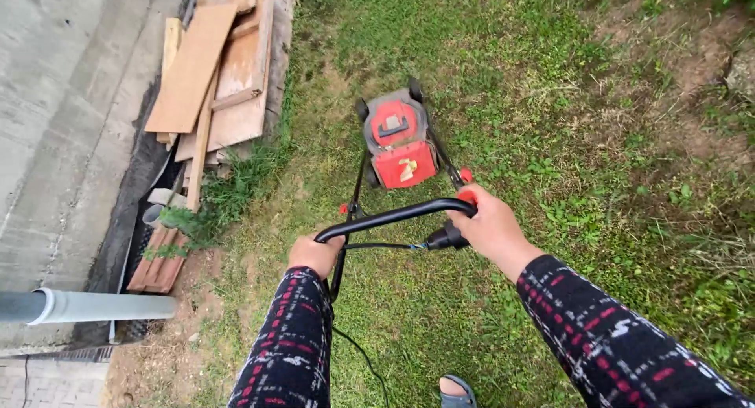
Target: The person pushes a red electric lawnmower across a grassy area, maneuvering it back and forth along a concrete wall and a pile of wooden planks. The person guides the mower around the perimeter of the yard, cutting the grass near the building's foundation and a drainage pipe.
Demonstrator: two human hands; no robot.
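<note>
A red and grey electric lawn mower (pixel 399 142) stands on the grass ahead of me, with small black wheels. Its black handle bar (pixel 393 217) curves back toward me. My left hand (pixel 314 255) grips the bar's left end. My right hand (pixel 489 225) grips the bar's right end beside a red switch lever and a black plug. Both arms wear dark sleeves with a red and white pattern. A black power cable (pixel 363 358) hangs from the handle down to the grass.
Wooden boards (pixel 212 74) lie stacked along the lawn's left edge beside a concrete strip (pixel 55 117). Reddish tiles (pixel 160 260) and a grey pipe (pixel 94 306) sit lower left. Bare soil (pixel 692 54) shows upper right. My sandalled foot (pixel 456 392) is at the bottom.
</note>
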